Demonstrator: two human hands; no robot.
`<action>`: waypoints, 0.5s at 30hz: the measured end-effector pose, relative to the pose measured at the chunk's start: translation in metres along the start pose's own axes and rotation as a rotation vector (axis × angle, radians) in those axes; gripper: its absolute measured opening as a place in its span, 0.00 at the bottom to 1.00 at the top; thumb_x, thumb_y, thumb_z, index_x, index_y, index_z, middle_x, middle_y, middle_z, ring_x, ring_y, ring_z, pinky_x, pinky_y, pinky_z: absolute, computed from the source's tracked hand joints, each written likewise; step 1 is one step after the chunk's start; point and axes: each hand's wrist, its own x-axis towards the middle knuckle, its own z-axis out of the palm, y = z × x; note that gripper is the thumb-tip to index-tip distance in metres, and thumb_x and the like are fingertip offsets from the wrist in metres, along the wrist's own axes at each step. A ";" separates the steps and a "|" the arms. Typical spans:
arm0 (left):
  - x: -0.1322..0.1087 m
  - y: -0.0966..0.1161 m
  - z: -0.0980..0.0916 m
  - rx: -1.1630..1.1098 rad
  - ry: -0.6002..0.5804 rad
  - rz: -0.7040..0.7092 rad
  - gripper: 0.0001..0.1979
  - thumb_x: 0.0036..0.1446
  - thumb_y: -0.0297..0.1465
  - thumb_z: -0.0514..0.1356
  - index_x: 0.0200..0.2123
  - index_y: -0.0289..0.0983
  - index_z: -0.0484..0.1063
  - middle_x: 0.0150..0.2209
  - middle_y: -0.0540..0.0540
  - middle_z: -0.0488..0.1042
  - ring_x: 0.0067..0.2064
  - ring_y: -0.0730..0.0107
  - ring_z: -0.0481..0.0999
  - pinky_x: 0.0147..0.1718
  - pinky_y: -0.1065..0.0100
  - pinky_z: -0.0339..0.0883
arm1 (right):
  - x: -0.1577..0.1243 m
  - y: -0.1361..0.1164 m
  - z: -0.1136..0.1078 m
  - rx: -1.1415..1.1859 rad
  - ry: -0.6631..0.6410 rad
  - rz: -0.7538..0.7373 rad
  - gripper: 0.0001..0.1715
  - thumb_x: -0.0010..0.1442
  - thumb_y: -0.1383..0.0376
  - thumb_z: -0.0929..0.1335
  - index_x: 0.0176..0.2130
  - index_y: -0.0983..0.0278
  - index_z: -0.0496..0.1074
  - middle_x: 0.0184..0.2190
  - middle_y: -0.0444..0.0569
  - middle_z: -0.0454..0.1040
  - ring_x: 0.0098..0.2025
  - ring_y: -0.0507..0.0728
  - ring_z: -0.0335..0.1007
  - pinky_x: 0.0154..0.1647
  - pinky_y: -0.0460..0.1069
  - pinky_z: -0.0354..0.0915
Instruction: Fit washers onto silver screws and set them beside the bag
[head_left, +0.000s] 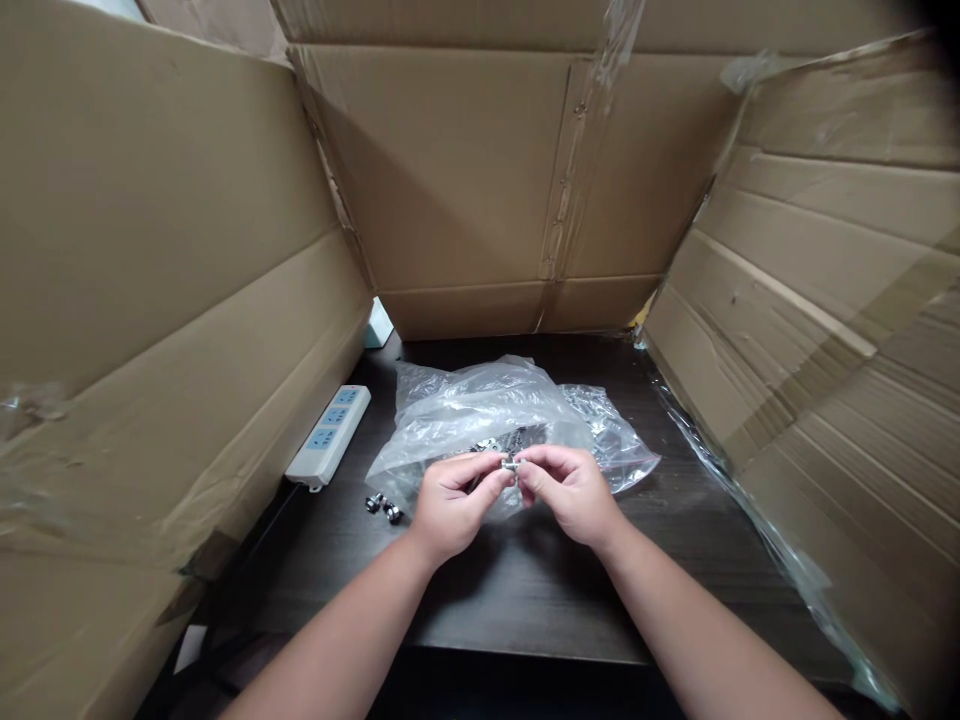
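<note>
Between my fingertips is a small metal part (511, 464), silvery and too small to name for certain. My left hand (459, 500) pinches its left end, and my right hand (568, 490) pinches the right end. Just beyond them lies a crumpled clear plastic bag (450, 415), its mouth toward me, with several small dark and silver parts (489, 445) inside. A few similar black and silver pieces (385, 508) rest on the table to the left of my left hand.
A white power strip (330, 437) with blue socket faces lies on the dark table (525, 610) at the left. Tall cardboard panels (465, 170) enclose the left, back and right sides. A flatter clear bag (611, 430) lies at the right of the pile.
</note>
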 end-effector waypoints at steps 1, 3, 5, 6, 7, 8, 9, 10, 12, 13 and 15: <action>0.000 0.001 0.000 0.029 -0.003 0.019 0.06 0.54 0.30 0.62 0.34 0.36 0.79 0.28 0.46 0.78 0.30 0.69 0.76 0.30 0.70 0.70 | 0.000 0.000 -0.001 -0.050 -0.011 0.001 0.14 0.58 0.57 0.69 0.29 0.66 0.73 0.19 0.43 0.70 0.20 0.49 0.66 0.24 0.45 0.65; 0.001 0.002 0.000 0.076 0.001 0.036 0.06 0.54 0.30 0.63 0.33 0.36 0.79 0.28 0.46 0.78 0.29 0.69 0.76 0.29 0.70 0.70 | 0.001 0.001 -0.003 -0.118 -0.032 0.030 0.24 0.60 0.53 0.66 0.22 0.66 0.69 0.16 0.43 0.67 0.18 0.49 0.64 0.22 0.45 0.63; 0.001 0.002 0.001 0.088 0.007 0.035 0.06 0.54 0.30 0.63 0.33 0.36 0.79 0.28 0.46 0.79 0.29 0.68 0.76 0.29 0.70 0.70 | 0.002 0.002 -0.005 -0.088 -0.041 0.091 0.29 0.62 0.48 0.62 0.22 0.67 0.68 0.17 0.44 0.67 0.18 0.50 0.65 0.22 0.46 0.63; 0.001 0.001 0.001 0.079 0.009 0.029 0.06 0.54 0.30 0.62 0.33 0.36 0.79 0.28 0.46 0.79 0.29 0.68 0.77 0.29 0.70 0.70 | 0.003 0.002 -0.005 -0.047 -0.035 0.113 0.30 0.62 0.47 0.61 0.24 0.67 0.69 0.19 0.45 0.68 0.19 0.50 0.67 0.23 0.46 0.65; 0.000 0.001 0.002 0.061 0.016 0.020 0.06 0.55 0.30 0.62 0.33 0.36 0.79 0.28 0.46 0.79 0.30 0.68 0.77 0.30 0.70 0.70 | 0.004 0.002 -0.006 -0.005 -0.023 0.121 0.28 0.62 0.46 0.61 0.29 0.67 0.71 0.22 0.46 0.70 0.21 0.51 0.69 0.25 0.47 0.66; 0.000 0.001 0.002 0.036 0.031 0.009 0.06 0.55 0.30 0.62 0.34 0.36 0.79 0.28 0.46 0.79 0.30 0.68 0.77 0.30 0.69 0.71 | 0.004 0.002 -0.006 0.030 -0.015 0.111 0.25 0.60 0.47 0.63 0.34 0.67 0.72 0.25 0.47 0.71 0.24 0.52 0.71 0.27 0.48 0.68; 0.000 0.000 0.002 0.009 0.050 -0.003 0.07 0.55 0.31 0.61 0.34 0.37 0.79 0.29 0.46 0.79 0.30 0.68 0.77 0.29 0.69 0.71 | 0.004 0.001 -0.006 0.058 -0.016 0.086 0.21 0.59 0.50 0.66 0.38 0.65 0.72 0.28 0.47 0.73 0.27 0.53 0.73 0.31 0.49 0.70; 0.000 0.000 0.003 -0.018 0.067 -0.015 0.07 0.55 0.32 0.61 0.35 0.37 0.79 0.29 0.46 0.80 0.30 0.68 0.77 0.29 0.69 0.71 | 0.003 0.000 -0.006 0.080 -0.027 0.054 0.20 0.56 0.53 0.70 0.42 0.64 0.71 0.31 0.48 0.74 0.31 0.54 0.74 0.35 0.50 0.71; 0.000 -0.001 0.003 -0.064 0.085 -0.041 0.08 0.55 0.32 0.62 0.36 0.37 0.79 0.29 0.46 0.80 0.30 0.68 0.77 0.28 0.69 0.71 | 0.002 -0.001 -0.005 0.110 -0.050 -0.009 0.21 0.51 0.59 0.74 0.44 0.61 0.71 0.36 0.48 0.75 0.37 0.56 0.74 0.41 0.52 0.71; 0.000 -0.002 0.004 -0.078 0.079 -0.049 0.08 0.55 0.33 0.62 0.36 0.37 0.79 0.30 0.46 0.80 0.30 0.68 0.77 0.28 0.70 0.71 | 0.002 -0.002 -0.004 0.113 -0.048 -0.035 0.19 0.51 0.61 0.74 0.43 0.61 0.72 0.37 0.48 0.75 0.38 0.56 0.74 0.42 0.52 0.71; 0.000 -0.002 0.004 -0.078 0.054 -0.051 0.08 0.55 0.32 0.62 0.36 0.37 0.79 0.30 0.46 0.80 0.30 0.68 0.78 0.29 0.70 0.71 | 0.000 -0.002 -0.004 0.081 -0.018 -0.068 0.13 0.51 0.64 0.74 0.39 0.62 0.75 0.36 0.48 0.76 0.37 0.55 0.73 0.40 0.50 0.71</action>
